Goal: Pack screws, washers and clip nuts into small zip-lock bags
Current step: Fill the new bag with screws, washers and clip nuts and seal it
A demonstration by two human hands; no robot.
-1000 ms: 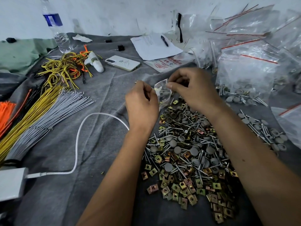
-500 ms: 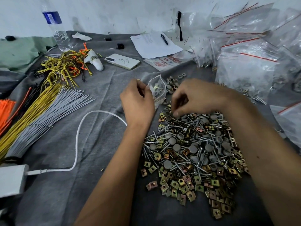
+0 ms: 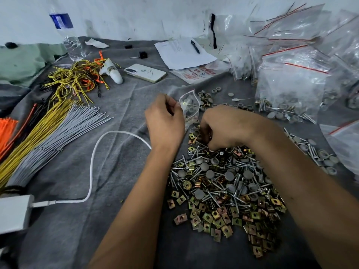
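Just right of the left hand (image 3: 165, 121), pinching the small zip-lock bag (image 3: 189, 107) upright, mouth open to receive parts. Below the bag, right hand (image 3: 219, 129) curled into the hardware pile (image 3: 223, 183), probably picking; catch hidden. Short free lift to the bag mouth.

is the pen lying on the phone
No, the pen lies on the white paper sheet, apart from the phone.
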